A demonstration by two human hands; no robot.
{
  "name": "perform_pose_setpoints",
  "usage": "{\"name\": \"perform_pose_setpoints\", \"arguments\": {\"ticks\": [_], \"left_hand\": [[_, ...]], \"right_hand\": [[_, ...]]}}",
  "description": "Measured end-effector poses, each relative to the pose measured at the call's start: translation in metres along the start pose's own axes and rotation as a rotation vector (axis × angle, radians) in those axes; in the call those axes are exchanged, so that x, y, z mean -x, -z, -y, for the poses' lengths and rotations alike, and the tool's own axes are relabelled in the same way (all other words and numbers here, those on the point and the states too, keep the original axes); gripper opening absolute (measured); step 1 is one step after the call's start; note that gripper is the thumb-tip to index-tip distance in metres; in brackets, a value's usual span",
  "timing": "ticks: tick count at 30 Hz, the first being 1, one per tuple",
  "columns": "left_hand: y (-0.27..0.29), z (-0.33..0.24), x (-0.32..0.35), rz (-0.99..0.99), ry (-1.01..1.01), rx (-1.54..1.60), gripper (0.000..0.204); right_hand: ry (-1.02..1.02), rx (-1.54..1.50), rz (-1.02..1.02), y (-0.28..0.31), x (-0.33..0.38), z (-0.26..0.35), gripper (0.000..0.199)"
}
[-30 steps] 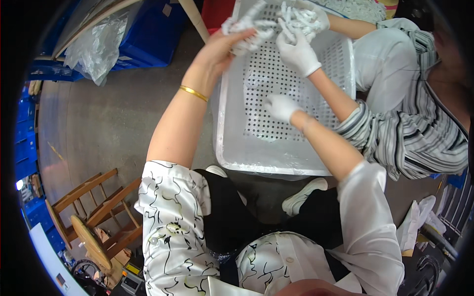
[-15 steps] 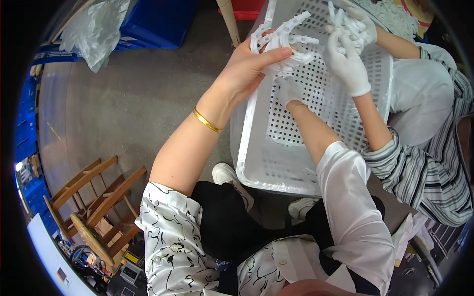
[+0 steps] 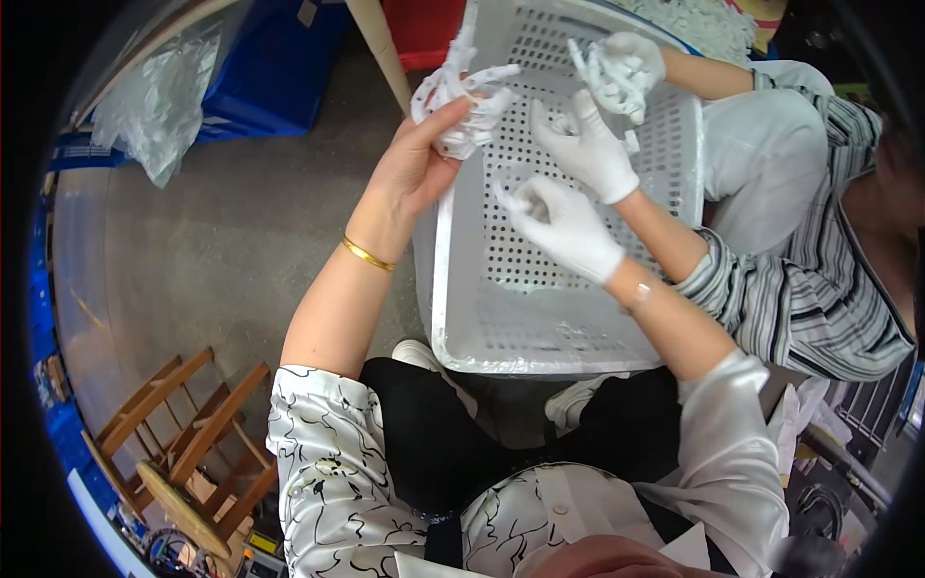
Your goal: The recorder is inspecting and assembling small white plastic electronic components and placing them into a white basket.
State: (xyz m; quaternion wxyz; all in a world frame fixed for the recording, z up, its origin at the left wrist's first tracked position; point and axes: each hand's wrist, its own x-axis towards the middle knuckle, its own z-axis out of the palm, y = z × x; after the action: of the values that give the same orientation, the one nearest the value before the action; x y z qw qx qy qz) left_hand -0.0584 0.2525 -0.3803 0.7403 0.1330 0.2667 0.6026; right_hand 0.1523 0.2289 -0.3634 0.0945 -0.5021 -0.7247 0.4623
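Observation:
My left hand (image 3: 414, 169), bare and with a gold bangle at its wrist, is closed round a bunch of white plastic parts (image 3: 469, 127). Thin curved prongs stick out of the bunch above the basket's left rim. Over the basket, my right hand (image 3: 568, 229) wears a white glove and pinches thumb to fingers. A small white plastic piece (image 3: 503, 197), slightly blurred, shows at its fingertips. Below both hands is the large white perforated basket (image 3: 441, 279).
At right a co-worker in a striped top reaches over the basket. One gloved hand (image 3: 636, 60) holds white parts (image 3: 617, 89); the other gloved hand (image 3: 595, 159) is beside mine. A pile of white pieces (image 3: 694, 24) lies beyond. A wooden stool (image 3: 183, 433) stands left.
My right hand has risen from the basket's bottom and now shows a small white piece at its fingertips. The co-worker's hands have moved apart. The whole view has shifted.

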Motion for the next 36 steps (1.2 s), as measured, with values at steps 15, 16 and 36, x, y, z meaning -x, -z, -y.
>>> {"name": "perform_pose_setpoints", "arguments": {"ticks": [15,16,36], "left_hand": [[-0.059,0.003,0.004,0.168,-0.009,-0.098,0.052],[-0.061,0.004,0.007,0.163,-0.012,-0.102,0.052],[-0.025,0.024,0.004,0.012,0.077,-0.166,0.054]], "right_hand": [[0.288,0.484,-0.445,0.169,-0.038,-0.028,0.02],[0.292,0.479,-0.443,0.167,-0.039,-0.028,0.02],[0.174,0.398,-0.399,0.169,-0.058,-0.04,0.028]]}}
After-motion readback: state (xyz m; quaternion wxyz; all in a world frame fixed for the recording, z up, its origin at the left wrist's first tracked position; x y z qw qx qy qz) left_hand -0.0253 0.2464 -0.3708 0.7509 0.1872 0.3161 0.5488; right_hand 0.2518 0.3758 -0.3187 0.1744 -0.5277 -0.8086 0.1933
